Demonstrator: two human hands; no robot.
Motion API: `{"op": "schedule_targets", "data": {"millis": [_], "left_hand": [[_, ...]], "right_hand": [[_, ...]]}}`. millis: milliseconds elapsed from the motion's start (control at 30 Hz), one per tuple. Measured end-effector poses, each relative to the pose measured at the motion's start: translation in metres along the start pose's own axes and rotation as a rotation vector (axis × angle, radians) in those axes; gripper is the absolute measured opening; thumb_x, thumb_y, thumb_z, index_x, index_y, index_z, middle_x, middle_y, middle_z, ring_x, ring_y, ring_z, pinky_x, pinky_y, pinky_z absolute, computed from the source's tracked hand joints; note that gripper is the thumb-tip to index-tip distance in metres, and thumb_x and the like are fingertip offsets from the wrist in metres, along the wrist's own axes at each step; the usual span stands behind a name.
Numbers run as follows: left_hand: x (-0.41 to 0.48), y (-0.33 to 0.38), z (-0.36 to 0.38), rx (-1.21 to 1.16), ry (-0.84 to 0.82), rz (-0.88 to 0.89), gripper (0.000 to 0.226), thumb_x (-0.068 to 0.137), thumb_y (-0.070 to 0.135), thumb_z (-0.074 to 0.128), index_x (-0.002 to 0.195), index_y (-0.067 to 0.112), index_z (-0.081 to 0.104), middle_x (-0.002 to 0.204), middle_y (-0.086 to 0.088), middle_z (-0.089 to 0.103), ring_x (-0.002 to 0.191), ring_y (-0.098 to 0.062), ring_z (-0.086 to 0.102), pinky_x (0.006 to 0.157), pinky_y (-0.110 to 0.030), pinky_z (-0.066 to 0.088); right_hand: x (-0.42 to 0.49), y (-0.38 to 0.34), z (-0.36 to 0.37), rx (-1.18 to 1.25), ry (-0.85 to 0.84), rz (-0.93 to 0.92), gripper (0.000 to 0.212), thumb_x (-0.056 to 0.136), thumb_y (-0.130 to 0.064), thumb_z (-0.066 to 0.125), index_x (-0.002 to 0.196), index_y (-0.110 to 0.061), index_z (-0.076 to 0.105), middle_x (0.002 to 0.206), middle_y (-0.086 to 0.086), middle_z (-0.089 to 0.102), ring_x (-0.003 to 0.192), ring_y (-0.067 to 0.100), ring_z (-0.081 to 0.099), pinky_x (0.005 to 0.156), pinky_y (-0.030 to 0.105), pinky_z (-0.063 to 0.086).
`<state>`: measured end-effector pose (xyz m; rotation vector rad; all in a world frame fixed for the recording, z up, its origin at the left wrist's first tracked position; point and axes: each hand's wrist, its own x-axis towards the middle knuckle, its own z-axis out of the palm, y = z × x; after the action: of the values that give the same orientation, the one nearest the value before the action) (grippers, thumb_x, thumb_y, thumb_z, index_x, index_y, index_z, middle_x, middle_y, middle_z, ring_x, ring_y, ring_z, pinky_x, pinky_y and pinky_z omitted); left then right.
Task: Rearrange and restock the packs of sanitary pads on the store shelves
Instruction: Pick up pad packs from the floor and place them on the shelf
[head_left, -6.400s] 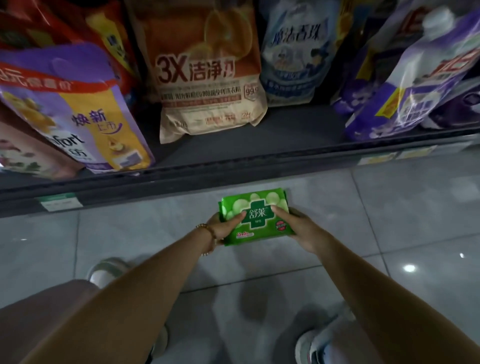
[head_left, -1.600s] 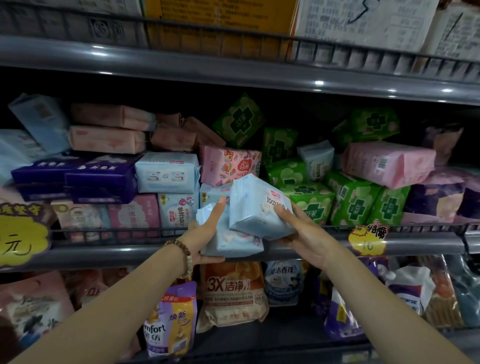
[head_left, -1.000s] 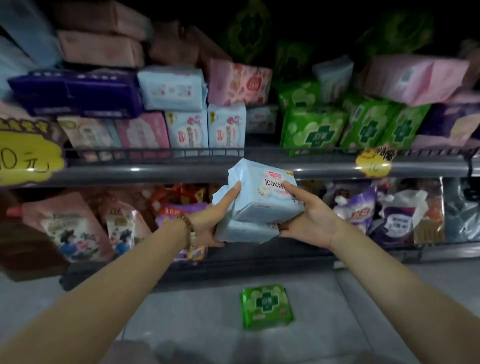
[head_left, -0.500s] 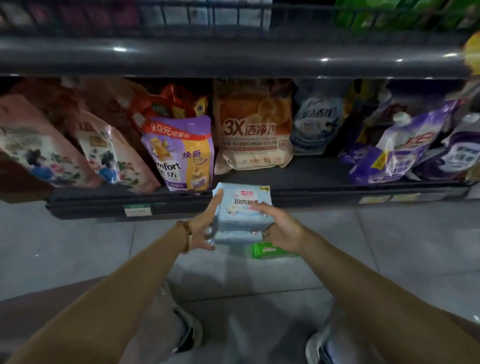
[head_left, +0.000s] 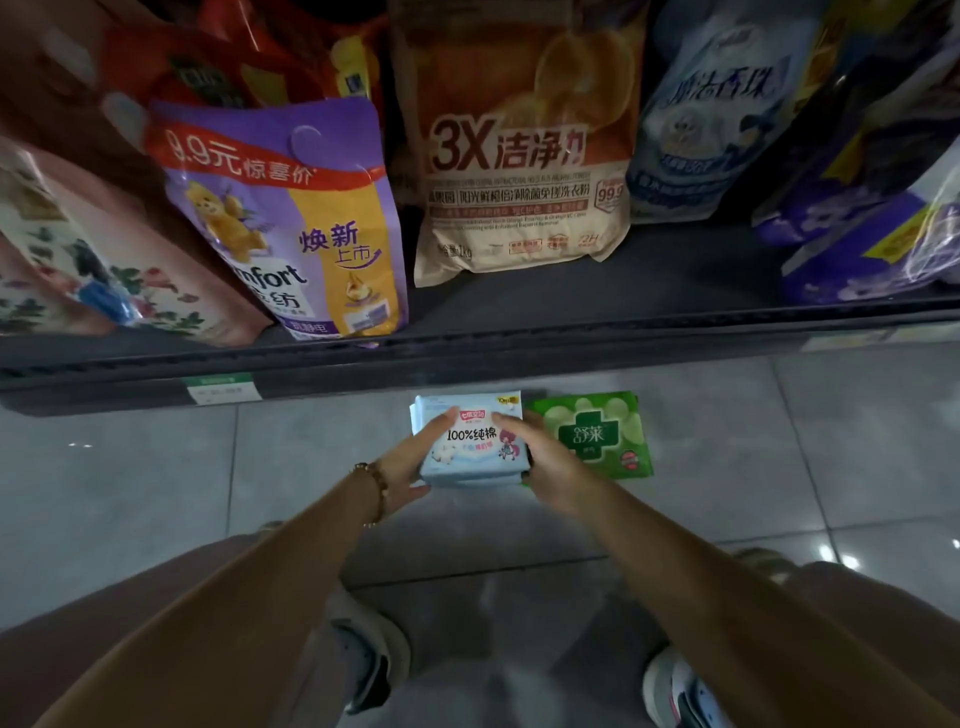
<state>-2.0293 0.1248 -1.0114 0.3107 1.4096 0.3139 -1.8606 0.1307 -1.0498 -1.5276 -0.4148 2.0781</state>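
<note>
Gripping from both sides, the left hand (head_left: 408, 467) and right hand (head_left: 548, 470) are pinching a stack of pale blue pad packs (head_left: 475, 441) between thumbs and fingers, low over the floor tiles (head_left: 156, 467) before the bottom shelf (head_left: 571, 338). From my remote station I am seeing a green pad pack (head_left: 602, 436) lying on the tiles just beside the stack, next to the right hand.
</note>
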Motion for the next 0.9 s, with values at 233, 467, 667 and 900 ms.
{"op": "schedule_targets", "data": {"millis": [233,467,667,900], "left_hand": [[0.016,-0.005,0.024,0.011,-0.028,0.024,0.029,0.091,0.049,0.051,0.103,0.024,0.059,0.099,0.0,0.069,0.09,-0.011,0.062,0.088,-0.028,0.047],[0.026,-0.002,0.07,0.103,-0.081,0.082,0.026,0.09,0.052,0.052,0.101,0.029,0.057,0.099,0.008,0.066,0.09,-0.008,0.06,0.094,-0.034,0.04],[0.031,0.001,0.076,0.143,-0.03,0.121,0.049,0.087,0.06,0.05,0.125,0.029,0.05,0.12,0.001,0.064,0.103,-0.014,0.06,0.1,-0.039,0.038],[0.019,0.006,0.084,0.167,0.016,0.136,0.048,0.091,0.052,0.049,0.129,0.023,0.046,0.13,-0.002,0.058,0.106,-0.018,0.056,0.088,-0.034,0.049]], "right_hand": [[0.0,-0.008,-0.03,-0.06,0.044,-0.039,0.048,0.086,-0.016,0.066,0.13,-0.008,0.049,0.111,0.015,0.068,0.095,0.028,0.067,0.076,0.036,0.055],[-0.021,-0.025,-0.074,-0.194,0.046,-0.067,0.057,0.074,-0.042,0.073,0.12,-0.012,0.059,0.105,0.009,0.072,0.102,0.029,0.066,0.091,0.041,0.05],[-0.023,-0.034,-0.069,-0.218,0.075,-0.114,0.012,0.095,-0.011,0.053,0.103,-0.016,0.062,0.103,0.012,0.067,0.095,0.028,0.063,0.094,0.041,0.048],[-0.044,-0.056,-0.071,-0.503,0.083,-0.046,0.022,0.096,-0.017,0.056,0.117,-0.016,0.051,0.11,-0.001,0.063,0.087,0.006,0.061,0.064,0.012,0.047]]}}
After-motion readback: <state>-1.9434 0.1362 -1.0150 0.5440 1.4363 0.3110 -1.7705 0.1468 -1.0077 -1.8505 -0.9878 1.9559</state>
